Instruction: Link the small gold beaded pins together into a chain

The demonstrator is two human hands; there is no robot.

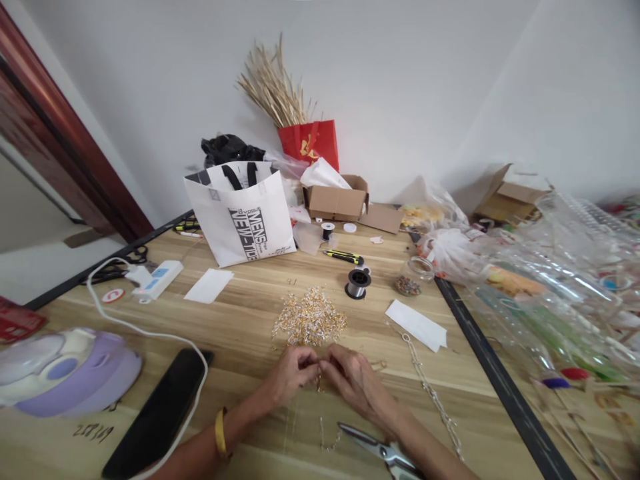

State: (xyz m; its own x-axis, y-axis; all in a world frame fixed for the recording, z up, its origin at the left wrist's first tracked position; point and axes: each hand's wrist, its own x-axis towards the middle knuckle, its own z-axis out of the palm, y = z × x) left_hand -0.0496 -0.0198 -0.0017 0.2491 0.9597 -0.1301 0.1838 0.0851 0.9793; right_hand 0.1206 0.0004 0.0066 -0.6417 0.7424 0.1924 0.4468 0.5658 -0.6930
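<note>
My left hand and my right hand meet fingertip to fingertip over the wooden table, both closed in a pinch. A short gold beaded strand hangs below the fingertips; its upper end is hidden by them. Just beyond the hands lies a pile of small gold and clear beads. Under my right forearm are scissors with open blades, beside a short curved beaded strand. To the right a longer beaded chain stretches across the table.
A wire spool, a yellow-black utility knife and a glass jar of beads stand beyond the pile. White paper lies at right. At left are a black phone, a white cable and a purple-white device. Plastic bags crowd the right.
</note>
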